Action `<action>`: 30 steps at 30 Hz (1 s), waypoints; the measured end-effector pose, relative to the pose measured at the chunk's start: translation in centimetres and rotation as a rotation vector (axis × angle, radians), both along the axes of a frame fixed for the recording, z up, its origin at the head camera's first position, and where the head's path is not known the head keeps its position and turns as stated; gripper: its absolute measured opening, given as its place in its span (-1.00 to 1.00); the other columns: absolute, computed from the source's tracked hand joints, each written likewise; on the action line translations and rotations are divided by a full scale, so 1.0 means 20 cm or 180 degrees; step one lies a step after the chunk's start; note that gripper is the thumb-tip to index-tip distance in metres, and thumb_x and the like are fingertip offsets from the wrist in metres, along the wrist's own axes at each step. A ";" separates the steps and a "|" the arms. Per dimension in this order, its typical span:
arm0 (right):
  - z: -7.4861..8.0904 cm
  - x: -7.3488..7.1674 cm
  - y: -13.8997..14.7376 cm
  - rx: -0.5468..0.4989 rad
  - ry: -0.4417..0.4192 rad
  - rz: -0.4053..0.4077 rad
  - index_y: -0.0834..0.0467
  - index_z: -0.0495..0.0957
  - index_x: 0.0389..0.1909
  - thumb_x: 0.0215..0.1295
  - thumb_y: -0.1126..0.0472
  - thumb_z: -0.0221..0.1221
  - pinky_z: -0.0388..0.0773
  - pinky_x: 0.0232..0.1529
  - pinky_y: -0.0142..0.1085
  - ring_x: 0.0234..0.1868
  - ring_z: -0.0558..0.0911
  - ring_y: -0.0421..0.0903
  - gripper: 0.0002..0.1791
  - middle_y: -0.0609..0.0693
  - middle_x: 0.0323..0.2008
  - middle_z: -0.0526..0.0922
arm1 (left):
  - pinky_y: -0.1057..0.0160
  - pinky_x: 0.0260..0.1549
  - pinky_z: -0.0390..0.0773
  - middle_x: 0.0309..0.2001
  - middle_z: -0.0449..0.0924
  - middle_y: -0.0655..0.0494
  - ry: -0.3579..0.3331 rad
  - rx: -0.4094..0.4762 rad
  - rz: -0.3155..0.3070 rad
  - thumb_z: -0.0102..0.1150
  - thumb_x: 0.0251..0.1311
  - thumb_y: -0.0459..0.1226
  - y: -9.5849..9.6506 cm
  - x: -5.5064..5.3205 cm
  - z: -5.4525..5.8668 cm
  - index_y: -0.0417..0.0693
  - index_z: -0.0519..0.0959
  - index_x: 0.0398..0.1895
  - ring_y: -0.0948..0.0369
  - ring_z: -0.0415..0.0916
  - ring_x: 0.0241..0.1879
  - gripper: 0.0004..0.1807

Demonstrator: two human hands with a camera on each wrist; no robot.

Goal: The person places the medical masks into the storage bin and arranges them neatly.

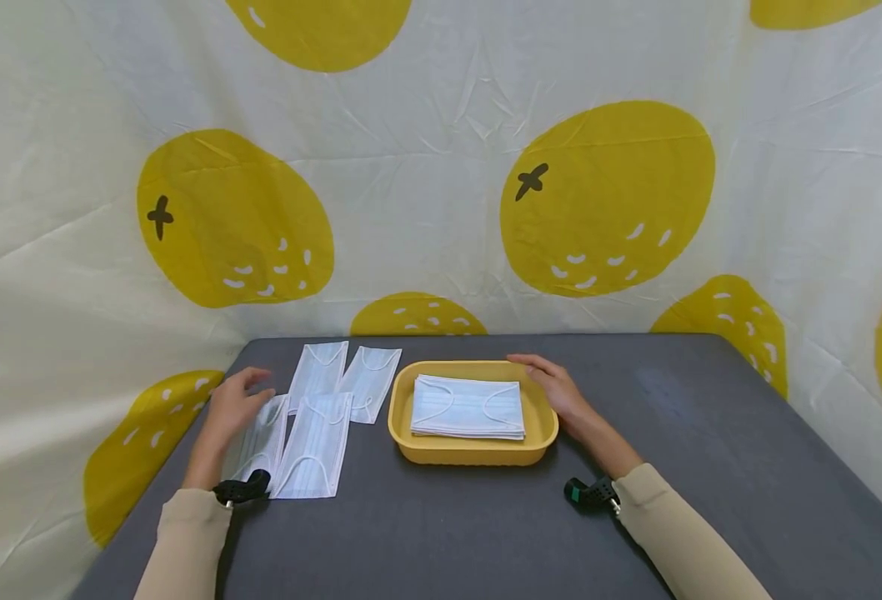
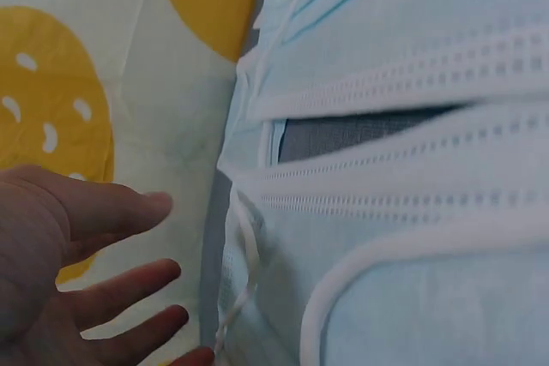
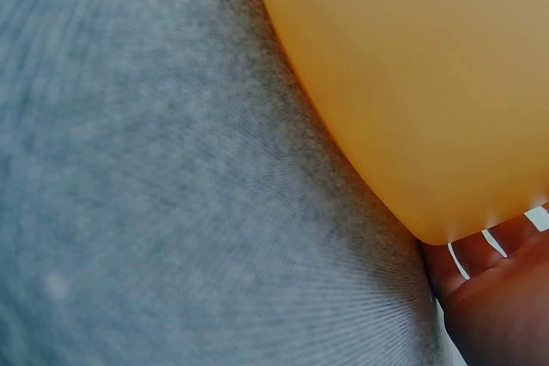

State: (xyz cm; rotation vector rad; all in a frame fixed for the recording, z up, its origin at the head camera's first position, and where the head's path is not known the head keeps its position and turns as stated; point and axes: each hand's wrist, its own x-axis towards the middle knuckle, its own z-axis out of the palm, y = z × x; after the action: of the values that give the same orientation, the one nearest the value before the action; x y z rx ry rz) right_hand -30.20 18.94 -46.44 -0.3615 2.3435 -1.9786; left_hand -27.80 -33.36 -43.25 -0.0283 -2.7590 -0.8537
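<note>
My left hand (image 1: 235, 408) hovers at the far left, over the outermost loose face mask (image 1: 261, 442). Its fingers are loosely bent and apart, with nothing between them; in the left wrist view the thumb and fingertips (image 2: 141, 285) are beside the masks' edges. Several blue-and-white pleated face masks (image 1: 315, 450) lie there, partly overlapping, ear loops uppermost. A yellow plastic basket (image 1: 471, 454) stands right of them with a neat stack of face masks (image 1: 467, 407) inside. My right hand (image 1: 561, 396) holds the basket's back right corner, fingers around the outside; they are partly hidden in the right wrist view.
A dark grey table (image 1: 441, 533) lies under everything. White fabric with yellow fruit prints (image 1: 426, 233) hangs behind the table and along its sides. Each wrist carries a black strap (image 1: 242, 487) by a beige sleeve (image 1: 186, 542).
</note>
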 end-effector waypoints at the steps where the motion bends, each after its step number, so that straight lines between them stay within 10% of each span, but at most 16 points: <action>1: 0.00 0.00 0.00 -0.0024 -0.0011 0.0002 0.10 0.44 0.27 0.54 0.16 -0.17 0.44 0.23 -0.09 0.28 0.42 0.06 -0.60 0.08 0.34 0.38 | -0.24 0.07 0.41 0.17 0.46 -0.36 -0.0068 -0.0011 0.0007 0.12 0.27 -0.27 -0.01 0.00 0.00 -0.29 0.44 0.18 -0.27 0.39 0.15 -0.56; 10: 0.00 0.00 -0.01 -0.0118 0.0084 0.0097 0.18 0.41 0.28 0.54 0.18 -0.17 0.25 0.35 0.10 0.36 0.32 0.13 -0.59 0.14 0.36 0.34 | -0.22 0.04 0.46 0.22 0.35 -0.44 -0.0624 0.0051 0.0141 0.19 0.21 -0.21 -0.11 0.01 -0.03 -0.28 0.36 0.28 -0.28 0.34 0.15 -0.41; 30: -0.01 0.00 0.00 -0.0071 0.0058 0.0114 0.13 0.40 0.31 0.54 0.11 -0.14 0.28 0.34 0.09 0.35 0.33 0.14 -0.57 0.13 0.37 0.34 | -0.10 -0.10 0.56 0.07 0.46 -0.41 -0.0707 0.0162 0.0279 0.36 -0.01 -0.35 -0.17 0.02 -0.04 -0.27 0.41 0.22 -0.19 0.45 -0.06 -0.35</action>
State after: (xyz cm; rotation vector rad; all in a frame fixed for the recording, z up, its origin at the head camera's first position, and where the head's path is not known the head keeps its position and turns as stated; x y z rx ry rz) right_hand -30.27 19.02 -46.64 -0.4215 2.3103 -1.9953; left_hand -27.38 -36.70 -44.12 0.2075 -2.9148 -0.9553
